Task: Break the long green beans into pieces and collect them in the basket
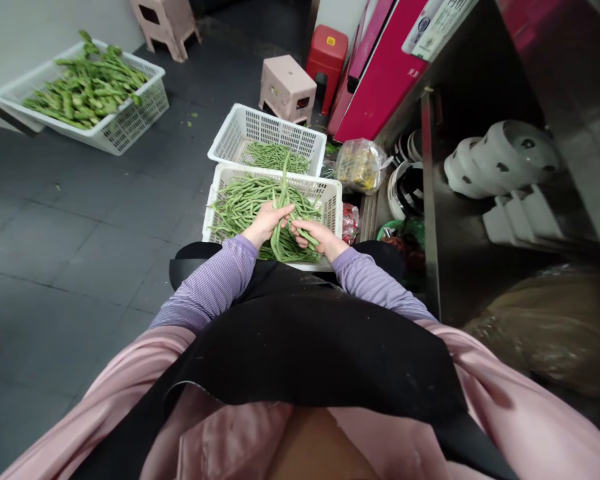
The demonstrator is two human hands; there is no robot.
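My left hand [267, 222] is closed around a few long green beans [284, 180], which stick up past the thumb and hang down below it. Close beside it, my right hand [316, 237] is also closed, with green beans between its fingers. Both hands are over the nearer white basket [337, 207], where a thick heap of green beans [240, 200] lies. Just behind stands a second white basket [230, 133] with a smaller pile of green beans [275, 157] in it.
A white basket [110, 137] of thick green stalks [87, 90] stands at the far left. Beyond the beans are a pale stool [287, 83] and a red stool [327, 53]. A clear plastic bag [361, 165] sits right of the baskets, near a metal shelf [433, 200] holding white bowls [500, 157].
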